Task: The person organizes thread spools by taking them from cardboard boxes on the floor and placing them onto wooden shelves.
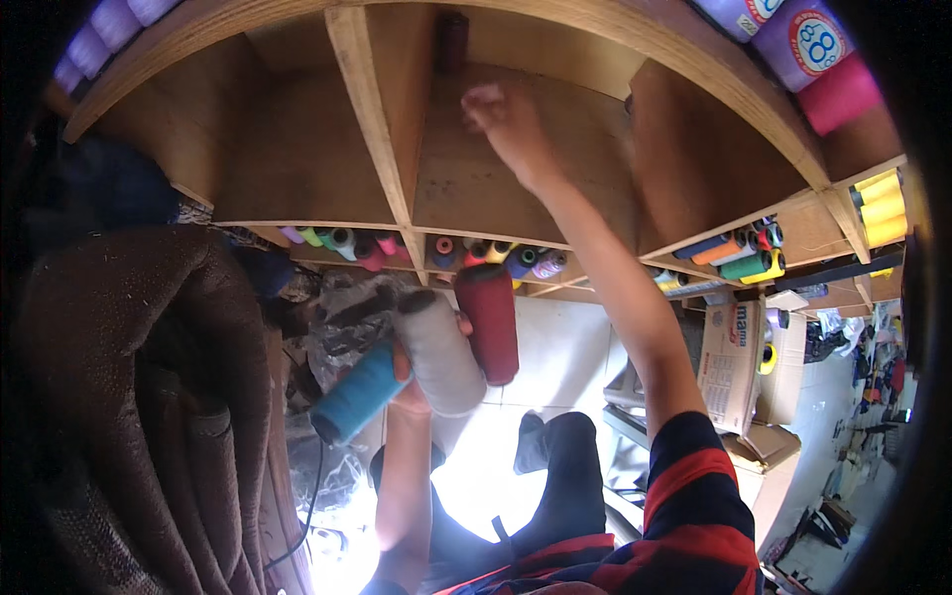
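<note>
My left hand is closed around a group of thread spools held in front of the shelf. Among them are a blue thread spool, a light grey thread spool and a dark red thread spool; the spools hide most of the fingers. My right hand reaches into the middle compartment of the wooden shelf, blurred, so its finger pose is unclear. Deeper in that compartment, a dark thread spool stands upright against the divider, apart from my right hand.
Below the compartment, a lower shelf holds several coloured spools. Purple spools sit at the upper right, yellow ones at the far right. Brown fabric hangs on the left. A cardboard box stands at the right.
</note>
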